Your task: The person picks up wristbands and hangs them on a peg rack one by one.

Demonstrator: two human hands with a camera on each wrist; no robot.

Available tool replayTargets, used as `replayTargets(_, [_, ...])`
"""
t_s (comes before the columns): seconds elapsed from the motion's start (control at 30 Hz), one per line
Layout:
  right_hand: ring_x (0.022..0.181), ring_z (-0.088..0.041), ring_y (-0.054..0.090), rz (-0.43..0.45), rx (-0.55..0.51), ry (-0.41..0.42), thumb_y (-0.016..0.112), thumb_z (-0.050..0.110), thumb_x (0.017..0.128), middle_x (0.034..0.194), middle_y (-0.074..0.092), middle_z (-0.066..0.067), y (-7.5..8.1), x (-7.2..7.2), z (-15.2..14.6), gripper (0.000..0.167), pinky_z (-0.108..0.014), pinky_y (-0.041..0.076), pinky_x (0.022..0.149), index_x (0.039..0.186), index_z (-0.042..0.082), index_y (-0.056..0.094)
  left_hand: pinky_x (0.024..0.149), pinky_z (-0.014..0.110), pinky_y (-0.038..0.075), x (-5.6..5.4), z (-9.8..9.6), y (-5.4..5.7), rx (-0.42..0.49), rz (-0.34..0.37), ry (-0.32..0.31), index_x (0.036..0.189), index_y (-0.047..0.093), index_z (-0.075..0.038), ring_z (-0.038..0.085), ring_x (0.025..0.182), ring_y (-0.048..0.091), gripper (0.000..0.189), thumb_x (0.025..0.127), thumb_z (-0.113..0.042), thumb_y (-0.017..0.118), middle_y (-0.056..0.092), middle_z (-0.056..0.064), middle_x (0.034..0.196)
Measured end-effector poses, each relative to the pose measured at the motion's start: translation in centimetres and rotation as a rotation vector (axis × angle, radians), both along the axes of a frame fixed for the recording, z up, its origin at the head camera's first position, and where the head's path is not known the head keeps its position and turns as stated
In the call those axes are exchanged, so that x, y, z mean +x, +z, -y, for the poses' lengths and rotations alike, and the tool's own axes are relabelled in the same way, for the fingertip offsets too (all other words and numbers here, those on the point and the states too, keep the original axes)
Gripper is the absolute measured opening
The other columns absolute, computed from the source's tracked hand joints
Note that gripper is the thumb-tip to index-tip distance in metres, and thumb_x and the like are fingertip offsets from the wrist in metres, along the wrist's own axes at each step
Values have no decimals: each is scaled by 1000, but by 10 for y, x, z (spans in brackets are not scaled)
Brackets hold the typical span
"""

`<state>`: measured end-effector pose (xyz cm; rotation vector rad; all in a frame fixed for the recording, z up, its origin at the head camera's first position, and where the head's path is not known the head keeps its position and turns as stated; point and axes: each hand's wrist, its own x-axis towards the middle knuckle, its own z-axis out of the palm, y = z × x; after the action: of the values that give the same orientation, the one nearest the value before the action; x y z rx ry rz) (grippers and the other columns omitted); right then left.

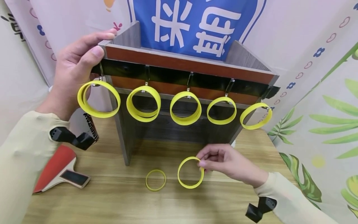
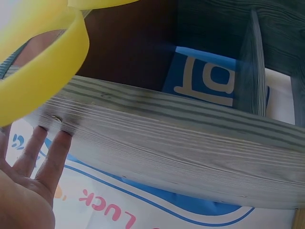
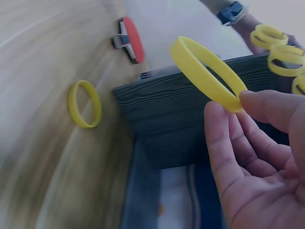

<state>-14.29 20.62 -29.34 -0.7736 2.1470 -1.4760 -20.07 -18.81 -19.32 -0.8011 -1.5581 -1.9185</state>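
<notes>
My left hand [image 1: 74, 59] grips the upper left corner of a grey wooden rack [image 1: 123, 133], thumb in front; in the left wrist view its fingertips touch the grey side board. Across the rack's front runs a black strip [image 1: 167, 72] with several metal hooks. Yellow wristbands [image 1: 179, 121] hang from the hooks, some hooks bearing more than one. Low in front of the rack, my right hand [image 1: 226, 160] pinches a yellow wristband [image 3: 193, 69] by its edge between thumb and fingers. Another yellow wristband [image 1: 146, 181] lies on the table [image 1: 112, 202], left of the held one.
A red table tennis paddle [image 1: 57, 163] lies at the left of the table. Behind the left forearm stands a partly hidden object with black markings [image 1: 90, 124]. A blue and white printed cloth [image 1: 195, 28] hangs behind the rack, and a leaf-patterned one [image 1: 335, 124] at the right.
</notes>
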Motion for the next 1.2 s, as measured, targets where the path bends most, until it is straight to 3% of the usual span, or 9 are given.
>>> replayTargets(0.1, [81,-12,72,-36,-7,-21,69,9,100,96,77,-11,12,3,-5,18,-31,65,76,111,-5,69,97,18,57,0,0,-1,1,-6,-8,129,71,2,27,143,53,36,97,-13,65,65,12,147])
replayTargets(0.3, [83,-14,74,-112,-45,-81,68,7,100,96,77,-3,35,7,-11,17,-32,65,78,113,-4,66,97,18,57,0,1,0,0,-10,-6,129,71,2,27,142,53,36,97,-14,65,64,12,148])
replayTargets(0.57, [81,-16,72,-245,-127,-178,64,1,101,101,76,-3,55,12,-15,12,-28,62,74,113,1,67,98,17,57,0,2,0,-8,-7,-11,130,70,2,28,144,51,36,98,-14,64,62,13,150])
replayTargets(0.7, [83,-16,72,-289,-223,-229,62,-5,99,103,76,-5,57,14,-14,14,-27,62,78,111,0,68,100,18,56,0,1,0,-17,-15,-7,130,70,2,27,147,48,36,98,-13,63,63,12,149])
replayTargets(0.93, [90,-14,73,-297,-444,-311,57,-14,98,102,75,-7,55,16,-11,19,-26,64,80,112,-5,66,93,18,60,0,0,0,-2,2,-18,131,70,1,28,138,57,36,98,-14,64,62,12,150])
replayTargets(1.2, [94,-19,75,-303,-628,-371,53,-16,99,105,75,-14,56,18,-5,19,-28,64,83,113,-8,64,102,17,54,0,1,0,-17,-16,-2,130,70,2,28,149,45,36,98,-14,64,64,11,149])
